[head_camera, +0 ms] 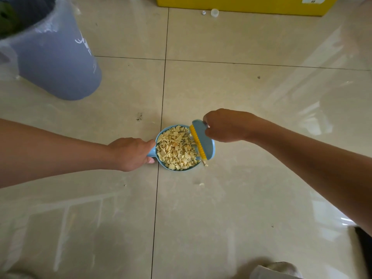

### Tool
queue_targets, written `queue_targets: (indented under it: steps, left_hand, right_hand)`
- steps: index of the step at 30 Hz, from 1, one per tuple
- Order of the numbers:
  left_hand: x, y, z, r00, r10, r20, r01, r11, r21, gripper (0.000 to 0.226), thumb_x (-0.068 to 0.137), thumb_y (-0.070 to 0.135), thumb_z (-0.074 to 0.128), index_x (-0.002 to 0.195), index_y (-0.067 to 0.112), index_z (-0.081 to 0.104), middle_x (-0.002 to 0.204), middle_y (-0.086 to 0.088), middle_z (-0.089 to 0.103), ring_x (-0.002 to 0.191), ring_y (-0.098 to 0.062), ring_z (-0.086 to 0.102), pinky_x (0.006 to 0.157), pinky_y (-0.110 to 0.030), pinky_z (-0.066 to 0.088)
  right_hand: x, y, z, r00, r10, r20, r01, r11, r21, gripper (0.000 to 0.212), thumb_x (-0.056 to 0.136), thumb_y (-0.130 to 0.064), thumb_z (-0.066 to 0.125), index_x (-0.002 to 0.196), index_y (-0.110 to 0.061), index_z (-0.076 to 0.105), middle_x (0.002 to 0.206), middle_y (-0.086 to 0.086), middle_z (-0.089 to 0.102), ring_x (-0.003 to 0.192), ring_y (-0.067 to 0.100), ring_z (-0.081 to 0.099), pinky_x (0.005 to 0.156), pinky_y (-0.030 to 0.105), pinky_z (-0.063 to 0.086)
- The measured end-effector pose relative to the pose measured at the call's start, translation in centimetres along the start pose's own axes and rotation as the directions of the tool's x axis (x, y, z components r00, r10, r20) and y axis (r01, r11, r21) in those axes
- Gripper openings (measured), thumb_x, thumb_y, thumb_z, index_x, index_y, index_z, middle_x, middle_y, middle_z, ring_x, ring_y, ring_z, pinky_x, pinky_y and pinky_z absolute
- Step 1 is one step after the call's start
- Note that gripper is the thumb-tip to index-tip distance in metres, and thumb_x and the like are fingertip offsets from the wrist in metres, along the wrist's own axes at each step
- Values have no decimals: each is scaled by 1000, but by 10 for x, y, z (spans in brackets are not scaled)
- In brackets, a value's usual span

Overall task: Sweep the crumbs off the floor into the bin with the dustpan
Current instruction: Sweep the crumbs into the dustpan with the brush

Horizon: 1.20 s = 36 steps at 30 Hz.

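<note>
A small light-blue dustpan [161,163] lies on the beige tiled floor, filled with pale yellow crumbs [177,149]. My left hand [130,153] grips its handle at the left. My right hand [225,125] holds a blue brush [205,140] with yellow bristles, pressed against the pan's right mouth. A few loose crumbs [202,184] lie on the floor just below and right of the pan. The grey-blue bin [58,63], lined with a clear bag, stands at the upper left.
A yellow box [241,5] sits along the far edge, with a small white cap [214,12] on the floor before it. Dark tile joints cross near the pan. Part of a light shoe [277,270] shows at the bottom right.
</note>
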State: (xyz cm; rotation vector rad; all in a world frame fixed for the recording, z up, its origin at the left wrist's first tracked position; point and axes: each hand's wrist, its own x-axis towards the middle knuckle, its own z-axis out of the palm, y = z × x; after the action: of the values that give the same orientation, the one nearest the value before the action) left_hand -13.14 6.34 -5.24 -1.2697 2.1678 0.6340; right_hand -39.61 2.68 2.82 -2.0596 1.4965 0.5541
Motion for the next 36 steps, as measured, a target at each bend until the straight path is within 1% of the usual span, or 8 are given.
queue_targets:
  steps: [5,9,12,17,21,26,31,36]
  left_hand:
    - [-4,-2,6,1000,-9,-12,9,1000,-7,30,99,49,46,104,22,33,73,4,45,73,-24,54,64,-34,41]
    - [-7,-6,6,1000,0,-21,1,999,33,31,98,50,45,98,24,28,75,2,46,74,-24,54,66,-34,44]
    - [-13,-15,3,998,-3,-60,7,998,67,30,98,50,45,104,23,35,80,3,50,75,-23,55,66,-34,44]
    - [-23,-23,-6,992,25,-123,-7,989,146,26,97,46,47,94,25,31,67,9,38,66,-23,47,61,-33,34]
    - [-18,-22,-19,994,32,-102,-10,977,213,24,97,46,46,98,23,38,68,7,43,58,-14,44,57,-32,33]
    - [-10,-14,-20,996,53,-76,-34,973,227,27,98,45,45,106,20,42,68,8,41,65,-19,47,62,-32,35]
    - [-8,-10,-18,996,58,-67,-42,975,220,29,98,46,44,109,19,43,70,7,44,66,-19,49,61,-33,36]
    - [-8,-12,-17,997,51,-60,-36,971,235,31,98,46,44,113,18,43,68,8,39,68,-21,48,63,-32,35]
  right_hand:
    - [-10,6,-10,999,-6,-50,10,996,89,29,93,-21,46,111,-6,63,99,12,69,92,30,67,75,41,52]
    - [-12,19,-17,995,77,-58,-77,997,6,29,92,-18,46,111,-4,63,100,14,68,82,28,63,61,31,43]
    - [-18,18,-16,993,119,12,-117,989,-88,19,93,-13,43,96,-4,60,81,7,56,60,18,44,50,25,29]
    - [-19,9,-4,983,166,79,-154,978,-143,23,93,-9,41,70,-9,42,67,1,41,55,15,35,49,25,26]
    - [-12,0,-2,991,132,8,-131,991,-36,15,94,-11,41,81,-8,48,71,2,46,62,18,43,48,25,28]
    - [0,-18,-5,998,58,-6,-58,998,26,33,97,-14,42,65,-11,41,65,0,43,59,17,41,47,24,27]
    - [3,-19,-14,998,55,-5,-54,992,113,25,83,-2,50,60,-7,42,56,4,37,52,18,30,47,26,22]
    - [-6,-7,-17,991,109,-78,-109,994,3,22,96,-15,43,76,-6,49,70,4,49,57,16,42,47,25,28]
